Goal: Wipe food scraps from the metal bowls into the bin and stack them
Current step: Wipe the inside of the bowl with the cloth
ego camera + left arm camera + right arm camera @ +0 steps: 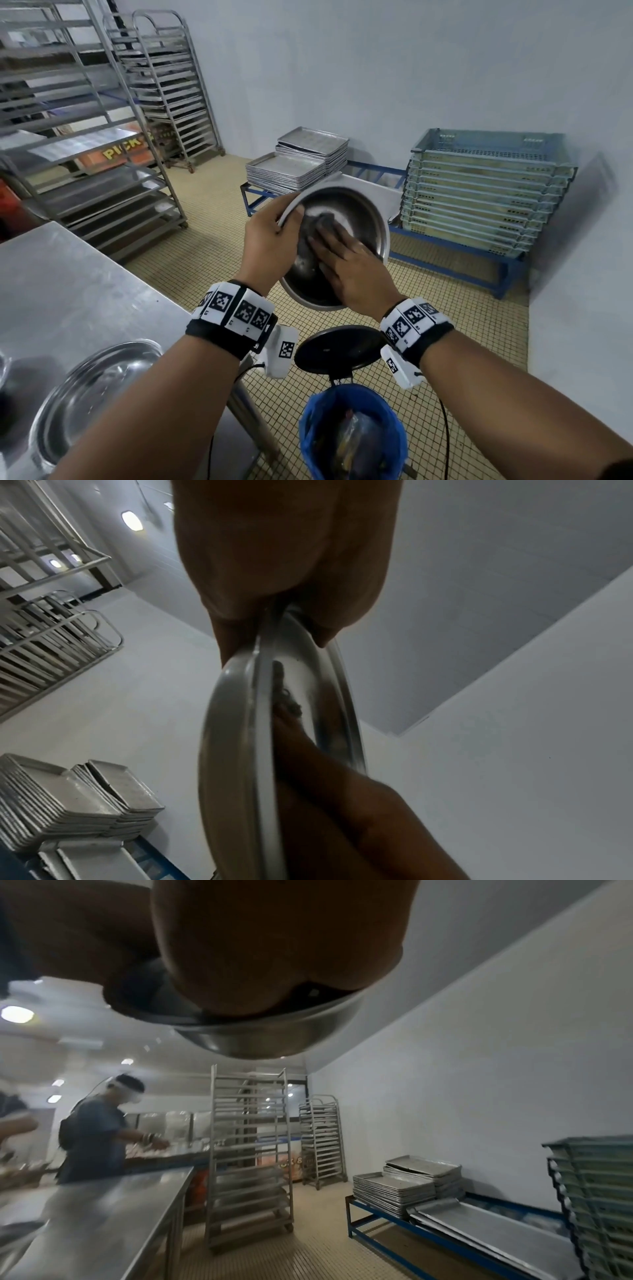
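I hold a metal bowl point(359, 212) tilted up above the bin point(352, 435), its inside turned toward me. My left hand point(274, 236) grips its left rim, thumb over the edge. My right hand point(342, 260) lies inside the bowl, its straight fingers pressing a dark cloth point(322, 221) against the bottom. The left wrist view shows the bowl point(236, 750) edge-on under my left hand point(284, 566), with my right hand point(342, 818) behind the rim. In the right wrist view my right hand point(274, 947) sits in the bowl point(253, 1039). A second metal bowl point(99, 387) rests on the steel table point(68, 291).
The bin has a blue liner and its black lid point(339, 349) stands open. Stacked baking trays point(298, 161) and crates point(486, 192) sit on a blue low frame by the wall. Tray racks point(85, 137) stand at the left. Another person point(99, 1134) works at the far counter.
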Tool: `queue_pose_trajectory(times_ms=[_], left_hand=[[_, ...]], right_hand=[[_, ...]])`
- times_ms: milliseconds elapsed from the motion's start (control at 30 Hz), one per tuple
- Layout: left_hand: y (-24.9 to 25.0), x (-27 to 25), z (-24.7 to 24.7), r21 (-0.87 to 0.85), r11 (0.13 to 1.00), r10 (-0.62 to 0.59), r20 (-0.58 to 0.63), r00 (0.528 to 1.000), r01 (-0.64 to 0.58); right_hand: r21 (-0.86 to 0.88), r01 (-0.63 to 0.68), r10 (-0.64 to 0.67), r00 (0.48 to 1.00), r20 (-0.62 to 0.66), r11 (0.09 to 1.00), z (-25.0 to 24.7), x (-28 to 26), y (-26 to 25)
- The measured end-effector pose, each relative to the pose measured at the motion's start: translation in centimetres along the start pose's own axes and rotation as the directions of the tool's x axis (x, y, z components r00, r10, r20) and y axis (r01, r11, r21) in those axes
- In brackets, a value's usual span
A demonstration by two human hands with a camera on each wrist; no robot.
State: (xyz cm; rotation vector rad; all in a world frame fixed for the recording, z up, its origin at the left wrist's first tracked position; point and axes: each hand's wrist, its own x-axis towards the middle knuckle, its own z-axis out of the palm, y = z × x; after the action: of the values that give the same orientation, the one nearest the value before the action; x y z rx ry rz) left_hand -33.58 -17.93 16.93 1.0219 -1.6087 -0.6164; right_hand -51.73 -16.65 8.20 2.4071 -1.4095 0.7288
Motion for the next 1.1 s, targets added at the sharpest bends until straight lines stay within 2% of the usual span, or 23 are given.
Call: queue_pose_trajectory(times_ms=[67, 133, 200, 300, 400, 500, 600, 667, 800, 900, 967, 1033, 1100], left_hand=[[0.0, 0.2, -0.4, -0.018, 1.0, -0.021, -0.038, 0.999, 0.02], [-0.2, 0.5, -1.2, -0.033, 0.999, -0.031, -0.065, 0.997, 0.029], [-0.5, 0.4, -1.8, -0.031, 0.999, -0.01, -0.061, 0.998, 0.009], [-0.6, 0.1, -1.9, -0.013, 1.0, 0.001, -0.045, 0.999, -0.002], [-0.5, -0.4, -1.6, 0.0, 1.0, 0.009, -0.041, 0.999, -0.009], [-0.7, -0.4, -1.6, -0.004, 1.0, 0.013, -0.039, 0.999, -0.013], [-1.0, -0.3, -1.7, 0.011, 1.0, -0.005, -0.033, 0.999, 0.005], [-0.9, -0.5, -1.8, 0.014, 1.0, 0.0, -0.009, 1.0, 0.0], [-0.4, -1.2, -1.5, -0.003, 0.999, 0.043, 0.055, 0.998, -0.043], [-0.1, -1.5, -1.9, -0.109, 0.994, 0.028, 0.02, 0.999, -0.026], [-0.4, -1.5, -2.2, -0.107, 0.994, 0.027, 0.022, 0.999, -0.025], [-0.6, -1.6, -2.0, -0.072, 0.997, 0.018, 0.068, 0.998, -0.013], [-0.7, -1.8, -1.8, -0.112, 0.994, 0.009, 0.062, 0.998, -0.002]], right_hand=[[-0.012, 0.114, -0.112, 0.991, 0.076, 0.993, 0.0, -0.3, -0.2], [-0.008, 0.137, -0.136, 0.99, 0.038, 0.991, -0.1, -1.5, -0.1], [-0.068, 0.084, -0.087, 0.995, -0.051, 0.994, -0.3, -2.2, 0.5], [-0.19, -0.101, 0.067, 0.981, -0.181, 0.977, -0.8, -1.6, 1.0], [-0.245, -0.157, 0.093, 0.963, -0.252, 0.957, -1.3, -0.7, 2.0], [-0.207, -0.16, 0.08, 0.934, -0.348, 0.965, -2.6, 0.0, 2.7], [-0.075, -0.175, 0.111, 0.849, -0.517, 0.982, -4.5, 1.4, 2.5], [0.033, -0.163, 0.153, 0.813, -0.561, 0.986, -5.4, 2.4, 2.1], [0.085, -0.195, 0.212, 0.872, -0.441, 0.977, -5.6, 3.5, 1.7], [0.326, -0.237, 0.347, 0.874, -0.34, 0.915, -5.2, 2.7, 2.2], [0.422, -0.261, 0.388, 0.888, -0.248, 0.868, -5.3, 2.3, 2.1], [0.396, -0.257, 0.369, 0.898, -0.238, 0.882, -5.7, 2.7, 2.0], [0.33, -0.22, 0.316, 0.908, -0.273, 0.918, -6.0, 3.4, 2.3]])
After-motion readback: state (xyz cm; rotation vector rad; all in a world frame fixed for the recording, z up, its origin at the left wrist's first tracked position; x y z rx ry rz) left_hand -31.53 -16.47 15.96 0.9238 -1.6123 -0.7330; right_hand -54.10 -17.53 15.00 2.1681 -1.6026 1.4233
